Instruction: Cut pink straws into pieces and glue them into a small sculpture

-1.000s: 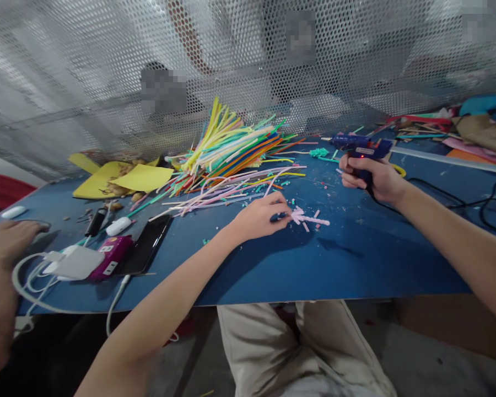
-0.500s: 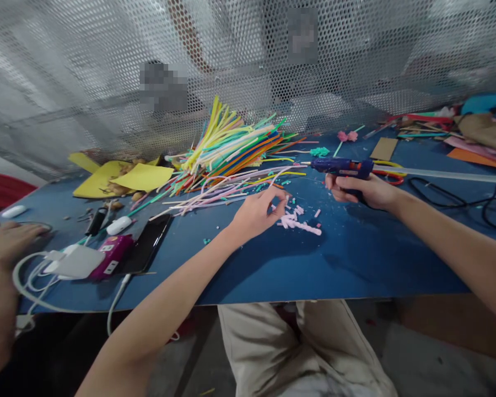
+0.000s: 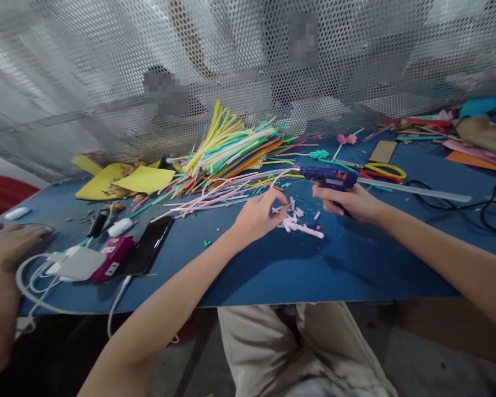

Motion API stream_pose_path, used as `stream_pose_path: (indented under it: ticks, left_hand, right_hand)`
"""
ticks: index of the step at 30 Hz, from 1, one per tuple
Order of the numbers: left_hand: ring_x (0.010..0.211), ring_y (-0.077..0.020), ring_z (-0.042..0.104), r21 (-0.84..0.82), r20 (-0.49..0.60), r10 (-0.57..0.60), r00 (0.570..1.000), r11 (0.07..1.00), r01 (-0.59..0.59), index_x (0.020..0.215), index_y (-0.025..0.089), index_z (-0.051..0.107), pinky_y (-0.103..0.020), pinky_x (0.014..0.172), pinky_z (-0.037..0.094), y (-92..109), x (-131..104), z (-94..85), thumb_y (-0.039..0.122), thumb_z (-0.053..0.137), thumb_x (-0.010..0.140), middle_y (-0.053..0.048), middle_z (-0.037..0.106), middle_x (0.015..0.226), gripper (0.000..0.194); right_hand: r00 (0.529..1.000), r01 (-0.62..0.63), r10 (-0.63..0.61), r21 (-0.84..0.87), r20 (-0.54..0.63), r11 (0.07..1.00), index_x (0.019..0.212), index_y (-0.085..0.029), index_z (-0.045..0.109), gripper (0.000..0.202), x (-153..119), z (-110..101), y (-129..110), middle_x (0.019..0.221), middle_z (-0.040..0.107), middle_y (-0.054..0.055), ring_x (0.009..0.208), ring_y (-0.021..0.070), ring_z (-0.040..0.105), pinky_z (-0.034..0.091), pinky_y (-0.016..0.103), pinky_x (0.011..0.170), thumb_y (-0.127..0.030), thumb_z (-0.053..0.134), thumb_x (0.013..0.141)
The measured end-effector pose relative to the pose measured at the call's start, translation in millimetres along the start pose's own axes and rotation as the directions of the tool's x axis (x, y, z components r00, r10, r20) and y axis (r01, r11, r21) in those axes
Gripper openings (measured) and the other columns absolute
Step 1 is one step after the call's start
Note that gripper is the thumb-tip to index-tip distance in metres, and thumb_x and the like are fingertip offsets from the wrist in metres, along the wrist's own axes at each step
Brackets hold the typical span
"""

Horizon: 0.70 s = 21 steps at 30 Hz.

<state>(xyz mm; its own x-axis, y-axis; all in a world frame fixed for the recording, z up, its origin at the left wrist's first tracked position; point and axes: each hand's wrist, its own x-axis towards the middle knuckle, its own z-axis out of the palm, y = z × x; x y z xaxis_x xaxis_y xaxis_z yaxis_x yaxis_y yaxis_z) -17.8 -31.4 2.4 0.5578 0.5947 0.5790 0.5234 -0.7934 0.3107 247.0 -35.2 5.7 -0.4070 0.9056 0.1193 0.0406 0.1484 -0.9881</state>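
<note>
My right hand (image 3: pixel 345 201) is wrapped round the grip of a dark blue hot glue gun (image 3: pixel 328 176), its nozzle pointing left. A long translucent glue stick (image 3: pixel 421 190) juts from the gun's back. Thumb and fingers of my left hand (image 3: pixel 262 212) are pinched together on a pale pink pipe cleaner (image 3: pixel 278 177), whose end curves up near the nozzle. I cannot tell whether nozzle and pipe cleaner touch. Beside my left fingertips, short pale pink pipe cleaner pieces (image 3: pixel 301 227) lie on the blue table (image 3: pixel 273 275).
Behind lies a heap of colourful pipe cleaners (image 3: pixel 231 149). Scissors (image 3: pixel 384 171) and a black cable (image 3: pixel 434 201) are on the right. To the left are a phone (image 3: pixel 149 245), a purple power block (image 3: pixel 113 256), yellow sheets (image 3: pixel 144 177) and another person's hand (image 3: pixel 14 240).
The glue gun in my right hand has moved left and slightly down, closer to my left hand. More of the scissors shows behind it. My left hand has barely moved.
</note>
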Motion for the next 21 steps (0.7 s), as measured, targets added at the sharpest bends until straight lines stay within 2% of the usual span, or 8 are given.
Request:
stream_pose_path:
  ticks: [1,3,5,6,9,13,18,21]
  left_hand:
    - [0.074,-0.0098,0.066,-0.009,0.01,0.005,1.0,1.0,-0.005,0.098,0.021,0.053,-0.02,0.062,0.046,1.2,-0.6,1.5,0.025,0.06,0.095,-0.001,0.071,0.097,0.008]
    - [0.076,-0.0105,0.067,-0.022,0.024,0.023,0.999,0.999,-0.023,0.097,0.022,0.052,-0.02,0.06,0.045,3.3,-1.5,5.0,0.026,0.059,0.096,-0.001,0.072,0.097,0.008]
    - [0.076,-0.0104,0.068,-0.012,0.035,0.047,0.998,0.999,-0.047,0.097,0.021,0.052,-0.02,0.058,0.045,4.5,-1.6,8.0,0.025,0.059,0.096,-0.001,0.072,0.096,0.008]
    - [0.076,-0.0102,0.068,0.001,0.035,0.057,0.998,0.998,-0.057,0.096,0.021,0.051,-0.019,0.058,0.045,4.6,-1.4,9.0,0.024,0.059,0.095,-0.001,0.072,0.096,0.008]
    - [0.075,-0.0097,0.067,0.048,-0.007,0.098,0.995,0.994,-0.098,0.094,0.02,0.051,-0.019,0.058,0.043,3.0,-0.4,9.5,0.024,0.058,0.096,0.0,0.072,0.095,0.008]
    - [0.074,-0.0087,0.067,0.079,-0.029,0.149,0.988,0.986,-0.147,0.096,0.02,0.053,-0.018,0.059,0.043,1.7,0.8,6.9,0.027,0.056,0.099,-0.001,0.073,0.096,0.008]
    - [0.075,-0.01,0.07,0.142,0.007,0.144,0.99,0.979,-0.143,0.103,0.019,0.061,-0.019,0.061,0.046,3.9,0.5,4.6,0.03,0.053,0.102,-0.002,0.076,0.098,0.014]
    - [0.08,-0.0105,0.072,0.143,0.121,0.157,0.98,0.974,-0.174,0.104,0.021,0.066,-0.019,0.064,0.046,2.7,-0.1,1.2,0.032,0.051,0.102,-0.002,0.076,0.099,0.019]
  right_hand:
    - [1.0,-0.002,0.002,0.006,-0.024,1.0,0.092,-0.023,0.063,0.027,0.0,7.4,0.0,0.05,0.049,-0.006,0.045,0.0113,0.042,0.039,0.029,0.052,-0.049,0.069,0.09]
    - [0.998,0.014,-0.014,0.005,-0.054,1.0,0.091,-0.024,0.064,0.029,0.2,21.2,0.9,0.068,0.063,0.0,0.062,0.016,0.06,0.049,0.031,0.06,-0.052,0.069,0.09]
    - [0.996,0.039,-0.04,-0.016,-0.079,0.999,0.09,-0.024,0.065,0.03,0.9,30.1,2.8,0.086,0.069,0.002,0.081,0.0199,0.067,0.055,0.034,0.073,-0.054,0.071,0.088]
    - [0.994,0.04,-0.042,-0.022,-0.102,0.999,0.09,-0.024,0.066,0.032,1.4,31.9,3.8,0.089,0.07,0.002,0.085,0.0204,0.067,0.056,0.035,0.077,-0.055,0.071,0.087]
    - [0.986,-0.004,0.0,-0.023,-0.17,1.0,0.089,-0.023,0.065,0.038,3.3,28.5,5.9,0.078,0.068,0.001,0.074,0.0182,0.066,0.056,0.034,0.074,-0.06,0.072,0.084]
    - [0.993,-0.02,0.009,-0.085,-0.121,0.996,0.087,-0.021,0.065,0.04,3.4,20.7,4.7,0.068,0.067,0.001,0.067,0.0172,0.065,0.054,0.032,0.069,-0.062,0.067,0.086]
    - [0.999,0.021,-0.023,-0.075,-0.027,0.997,0.092,-0.023,0.07,0.036,0.1,29.8,2.8,0.094,0.073,0.003,0.088,0.0222,0.072,0.056,0.036,0.087,-0.058,0.067,0.087]
    - [0.994,-0.041,0.028,-0.124,-0.104,0.991,0.094,-0.021,0.07,0.037,0.2,33.2,2.5,0.095,0.073,0.004,0.085,0.0221,0.072,0.054,0.035,0.085,-0.058,0.065,0.089]
